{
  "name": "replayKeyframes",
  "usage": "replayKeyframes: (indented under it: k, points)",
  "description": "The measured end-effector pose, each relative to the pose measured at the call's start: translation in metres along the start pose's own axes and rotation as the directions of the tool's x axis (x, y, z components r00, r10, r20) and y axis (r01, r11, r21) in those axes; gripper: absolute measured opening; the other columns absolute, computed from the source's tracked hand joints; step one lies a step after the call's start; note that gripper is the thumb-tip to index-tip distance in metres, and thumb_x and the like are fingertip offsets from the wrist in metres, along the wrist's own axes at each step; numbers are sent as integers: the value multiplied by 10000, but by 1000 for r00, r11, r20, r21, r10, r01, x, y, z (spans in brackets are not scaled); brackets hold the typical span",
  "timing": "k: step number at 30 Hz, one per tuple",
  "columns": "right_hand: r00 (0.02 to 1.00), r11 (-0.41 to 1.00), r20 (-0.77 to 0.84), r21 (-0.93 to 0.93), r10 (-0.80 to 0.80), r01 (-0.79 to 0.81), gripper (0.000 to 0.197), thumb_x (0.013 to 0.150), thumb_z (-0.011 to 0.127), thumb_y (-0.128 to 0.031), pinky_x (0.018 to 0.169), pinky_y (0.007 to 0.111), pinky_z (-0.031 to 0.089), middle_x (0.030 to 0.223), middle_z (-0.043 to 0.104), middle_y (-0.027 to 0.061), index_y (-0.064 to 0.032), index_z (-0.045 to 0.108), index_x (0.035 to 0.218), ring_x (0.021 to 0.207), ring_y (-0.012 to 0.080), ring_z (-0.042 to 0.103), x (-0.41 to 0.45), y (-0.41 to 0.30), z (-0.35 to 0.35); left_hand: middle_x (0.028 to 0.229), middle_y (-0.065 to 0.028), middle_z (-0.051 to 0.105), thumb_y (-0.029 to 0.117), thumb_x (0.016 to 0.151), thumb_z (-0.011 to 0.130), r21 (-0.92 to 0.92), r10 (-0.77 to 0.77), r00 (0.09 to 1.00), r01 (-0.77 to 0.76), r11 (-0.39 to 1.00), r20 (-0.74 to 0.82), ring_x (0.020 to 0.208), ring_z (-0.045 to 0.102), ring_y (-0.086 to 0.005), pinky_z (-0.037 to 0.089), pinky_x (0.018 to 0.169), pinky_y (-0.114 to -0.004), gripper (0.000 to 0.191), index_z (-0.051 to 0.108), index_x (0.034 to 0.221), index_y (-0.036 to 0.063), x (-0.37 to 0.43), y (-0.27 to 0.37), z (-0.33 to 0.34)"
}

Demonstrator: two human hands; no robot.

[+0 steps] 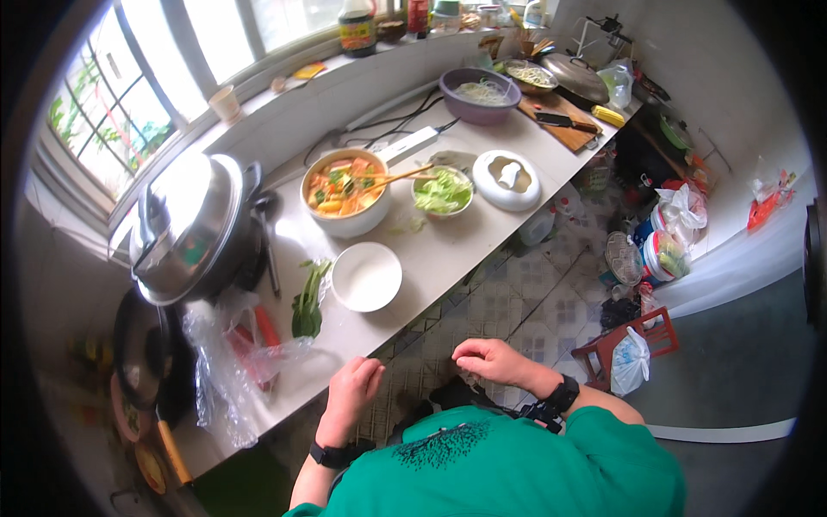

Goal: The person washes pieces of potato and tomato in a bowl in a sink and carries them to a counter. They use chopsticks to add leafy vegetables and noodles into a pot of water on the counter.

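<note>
My left hand (355,386) hangs by the counter's front edge, its fingers curled in and nothing seen in them. Out over the floor, my right hand (494,362) is also loosely curled, with nothing visible in it. Closest to the left hand on the counter is a white bowl (366,278), which looks empty. Green leafy stalks (309,300) lie left of it. Behind stands a white pot (347,220) of mixed vegetables, with wooden chopsticks (400,176) across its rim. A small bowl of chopped lettuce (443,192) and a white lid (507,181) sit farther right.
A large steel pot with a lid (187,226) and a clear plastic bag (223,362) occupy the left. Toward the far end are a purple basin (481,106), a cutting board (572,137) bearing a cleaver (562,121), and a power strip (408,145). A red stool (591,358) stands behind right.
</note>
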State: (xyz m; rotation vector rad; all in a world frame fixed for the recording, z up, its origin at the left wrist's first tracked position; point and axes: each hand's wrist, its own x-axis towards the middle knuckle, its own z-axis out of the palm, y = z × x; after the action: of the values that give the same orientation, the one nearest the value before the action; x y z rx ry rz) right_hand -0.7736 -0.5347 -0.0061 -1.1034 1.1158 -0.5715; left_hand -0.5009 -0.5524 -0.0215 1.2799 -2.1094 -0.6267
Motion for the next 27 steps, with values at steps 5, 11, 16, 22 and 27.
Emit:
replayKeyframes:
  k: [5,11,16,22,27]
  points:
    - [998,998,-7,-13,-60,60,166,843,547,-165,577,215,434,781,561,-15,-40,561,951,639,53,491,5,0,-37,696,-98,533,103,754,608,36,21,1000,-21,999,11,618,538,-286,447,550,-360,62,566,768,60,33,15,15]
    - [992,989,13,-79,-125,125,173,834,549,-160,562,219,426,754,564,-11,-38,562,956,609,55,490,10,-3,-122,674,-100,526,94,752,607,20,1,999,0,1000,-46,617,539,-279,441,540,-347,55,568,754,54,97,52,62]
    - [997,994,21,-80,-78,79,172,843,538,-156,575,217,438,779,569,-13,-42,565,969,634,55,500,9,0,-187,682,-99,531,77,754,599,21,1,1000,-2,1000,26,613,542,-276,443,539,-346,44,574,771,44,140,83,96]
    - [995,999,98,-44,-25,30,163,851,530,-135,569,206,430,790,564,-14,-32,562,973,640,47,501,16,1,-230,684,-91,533,91,754,601,75,-12,1000,10,997,23,621,546,-275,449,540,-345,47,569,759,58,170,101,117]
    - [990,998,138,-62,-23,32,164,847,536,-133,562,199,417,748,547,-22,-26,564,968,625,45,489,27,-4,-245,692,-87,539,93,753,602,103,-12,1000,10,995,15,629,549,-275,455,542,-348,52,563,755,59,183,103,127]
